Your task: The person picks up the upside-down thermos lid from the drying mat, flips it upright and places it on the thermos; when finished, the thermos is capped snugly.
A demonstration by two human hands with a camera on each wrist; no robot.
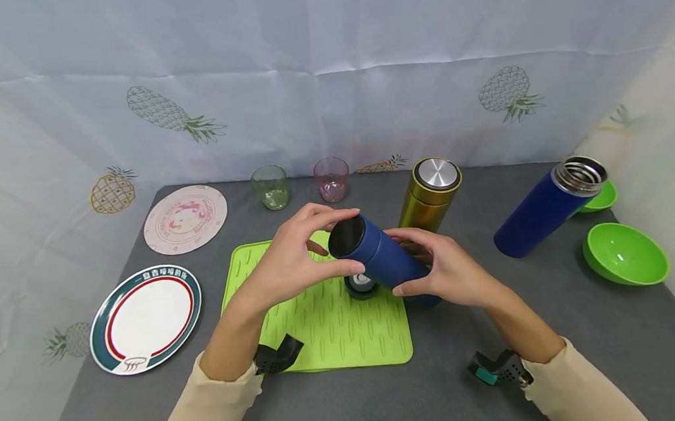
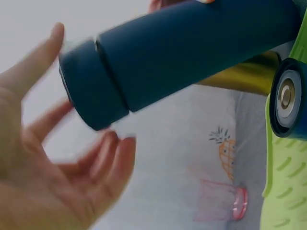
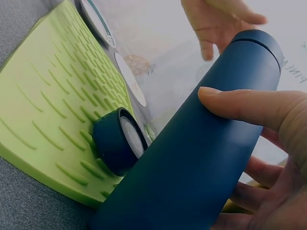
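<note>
A dark blue thermos bottle (image 1: 395, 262) is tilted above the green mat, its dark-ended top pointing up and left. My right hand (image 1: 450, 269) grips its body, thumb on the near side and fingers behind. My left hand (image 1: 293, 257) is spread around the top end (image 2: 91, 86); in the left wrist view a thin groove divides this end from the body. Its fingers look loosely extended, and I cannot tell whether they touch. A separate blue cap (image 3: 115, 141) rests on the mat (image 1: 318, 337), partly behind the bottle in the head view.
A gold thermos (image 1: 423, 207) with a silver top stands behind my right hand. Farther right, an uncapped blue thermos (image 1: 531, 218) stands near green bowls (image 1: 627, 260). At the back are a green glass (image 1: 270, 188) and pink glass (image 1: 332, 181); plates (image 1: 146, 318) lie left.
</note>
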